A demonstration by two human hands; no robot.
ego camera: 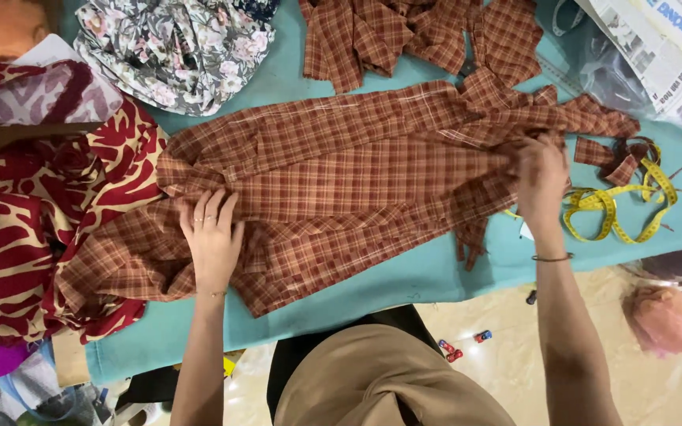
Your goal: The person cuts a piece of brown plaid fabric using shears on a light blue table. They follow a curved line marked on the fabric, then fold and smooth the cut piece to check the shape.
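Teal worktable (404, 276) above pale tiled floor (507, 371)

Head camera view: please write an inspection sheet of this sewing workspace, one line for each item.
Surface: teal table cover, mostly under cloth.
Job's things: brown plaid fabric spread lengthwise; left hand pressed flat on it, right hand gripping its bunched end.
Clutter: plaid offcuts, yellow tape measure, red patterned cloth, floral cloth, newspaper.
Fingers: left spread open; right curled on the fabric.
Cables: nothing seen.
Surroundings: pale floor with small red items, pink bag.
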